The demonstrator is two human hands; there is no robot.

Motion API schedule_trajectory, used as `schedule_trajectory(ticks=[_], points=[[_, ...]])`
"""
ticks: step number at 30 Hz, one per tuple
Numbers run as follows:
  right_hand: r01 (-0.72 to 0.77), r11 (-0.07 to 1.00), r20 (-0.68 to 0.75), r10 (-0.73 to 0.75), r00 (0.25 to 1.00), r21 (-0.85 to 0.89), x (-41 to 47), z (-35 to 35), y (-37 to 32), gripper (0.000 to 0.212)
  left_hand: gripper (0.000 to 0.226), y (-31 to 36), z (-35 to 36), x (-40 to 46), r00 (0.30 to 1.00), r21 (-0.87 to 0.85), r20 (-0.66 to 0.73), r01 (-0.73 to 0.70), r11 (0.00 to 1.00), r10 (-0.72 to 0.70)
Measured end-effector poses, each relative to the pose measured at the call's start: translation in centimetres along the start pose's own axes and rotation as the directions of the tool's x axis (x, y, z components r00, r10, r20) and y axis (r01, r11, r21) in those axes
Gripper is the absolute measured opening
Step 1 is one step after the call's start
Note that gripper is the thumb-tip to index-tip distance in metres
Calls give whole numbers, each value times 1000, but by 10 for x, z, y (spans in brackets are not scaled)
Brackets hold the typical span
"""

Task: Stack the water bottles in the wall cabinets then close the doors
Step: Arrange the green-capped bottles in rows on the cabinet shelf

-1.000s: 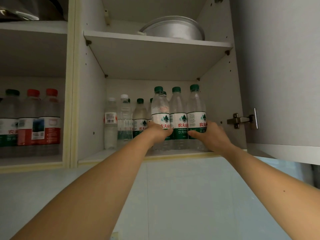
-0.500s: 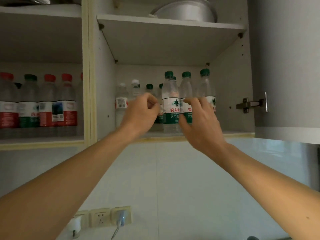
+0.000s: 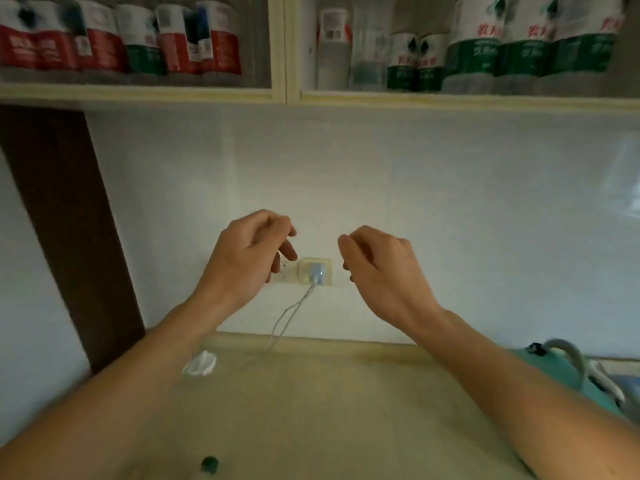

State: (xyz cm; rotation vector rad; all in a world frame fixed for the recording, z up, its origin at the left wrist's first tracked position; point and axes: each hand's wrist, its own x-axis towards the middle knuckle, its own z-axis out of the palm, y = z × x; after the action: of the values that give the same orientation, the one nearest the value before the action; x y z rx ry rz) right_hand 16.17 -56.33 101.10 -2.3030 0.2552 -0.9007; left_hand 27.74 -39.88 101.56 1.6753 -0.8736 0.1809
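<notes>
Water bottles [image 3: 526,46] shelved well above empty fingers [image 3: 287,233].

Both hands are seen raised in front of a pale tiled wall [image 3: 485,209], fingers loosely curled, nothing held: left hand [image 3: 244,259], right hand [image 3: 382,271]. A wall socket [image 3: 313,271] with a white charger and cable [image 3: 287,318] is seen between them. Rows of water bottles [image 3: 519,43] are stood on the cabinet shelf [image 3: 450,100] along the top edge; red-labelled bottles [image 3: 104,39] in the left compartment. Below, a beige tabletop [image 3: 329,410], a dark bottle cap [image 3: 209,464] and a teal kettle [image 3: 568,372] at right.
</notes>
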Motion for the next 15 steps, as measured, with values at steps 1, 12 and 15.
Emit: schedule_trajectory(ticks=[1, 12, 15], points=[[-57, 998, 54, 56, 997, 14, -9, 18, 7, 41, 25, -17, -4, -11, 999, -9, -5, 48, 999, -48], [-564, 826, 569, 465, 679, -2, -128, 206, 62, 27, 26, -204, -40, -158, 833, 205, -21, 545, 813, -553], [-669, 742, 652, 525, 547, -37, -166, 247, 70, 28, 30, -250, -69, -202, 721, 338, -52, 664, 667, -691]])
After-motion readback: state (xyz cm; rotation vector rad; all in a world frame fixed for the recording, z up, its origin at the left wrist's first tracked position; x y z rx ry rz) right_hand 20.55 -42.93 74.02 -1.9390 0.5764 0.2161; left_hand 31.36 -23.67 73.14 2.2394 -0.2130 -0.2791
